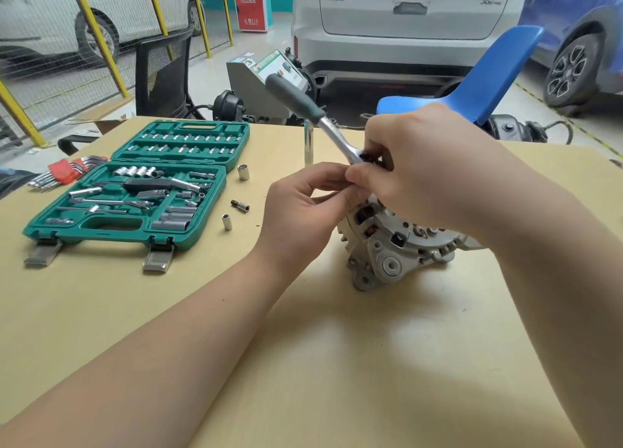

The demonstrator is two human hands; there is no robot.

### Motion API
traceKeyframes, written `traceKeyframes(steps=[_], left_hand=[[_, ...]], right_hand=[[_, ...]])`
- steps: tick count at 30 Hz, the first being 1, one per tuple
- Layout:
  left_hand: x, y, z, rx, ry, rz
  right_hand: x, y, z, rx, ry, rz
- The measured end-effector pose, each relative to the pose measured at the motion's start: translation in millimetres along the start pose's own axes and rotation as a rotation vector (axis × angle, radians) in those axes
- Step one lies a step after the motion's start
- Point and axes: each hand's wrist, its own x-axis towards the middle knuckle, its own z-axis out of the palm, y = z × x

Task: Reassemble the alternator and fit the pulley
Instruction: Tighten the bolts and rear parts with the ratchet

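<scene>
The silver alternator [387, 248] lies on the tan table [303, 346], right of centre, its copper windings showing through the housing slots. Over its upper left side, my right hand [428, 174] grips the head of a ratchet wrench [303, 105], whose dark handle points up and to the left. My left hand [303, 208] sits right beside it, its fingers curled and pinching at the ratchet head or the socket under it; what they hold is hidden. No pulley is visible.
An open green socket set case [135, 191] lies at the left, with red-holdered hex keys [65, 172] beyond it. Loose sockets [243, 172] [227, 221] and a small bit [240, 205] lie between case and alternator. A tall chrome socket [308, 144] stands upright behind. A blue chair [472, 90] is at the far edge.
</scene>
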Motion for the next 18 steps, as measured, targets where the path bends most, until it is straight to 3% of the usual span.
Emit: traceKeyframes(steps=[5, 14, 18], left_hand=[[-1.1, -1.9, -1.3, -0.039, 0.006, -0.037], [-1.3, -2.7, -1.3, 0.006, -0.003, -0.008], [0.4, -2.9, -2.5, 0.048, 0.007, 0.007]], right_hand=[[-2.8, -10.4, -1.0, 0.037, -0.029, -0.054], [-4.3, -19.7, 2.3, -0.001, 0.041, 0.047], [-4.6, -13.4, -2.2, 0.009, 0.019, -0.046]])
